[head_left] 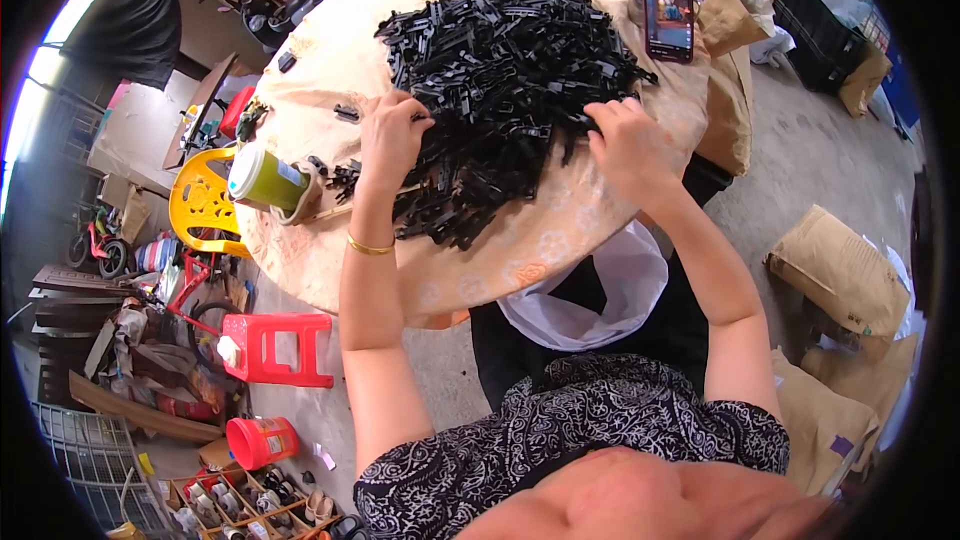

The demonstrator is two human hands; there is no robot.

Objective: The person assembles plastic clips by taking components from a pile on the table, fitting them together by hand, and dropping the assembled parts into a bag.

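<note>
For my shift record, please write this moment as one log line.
black parts: heaped on table; left hand: at their left edge, hold unclear; right hand: at their right edge, hold unclear; phone: screen lit

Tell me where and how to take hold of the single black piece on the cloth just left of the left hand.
Best pinched, I'd judge, across the middle of its long sides, coming from above and the left. The black piece looks low and longer than wide, with bare cloth to its left, while the left hand crowds its right.
</note>
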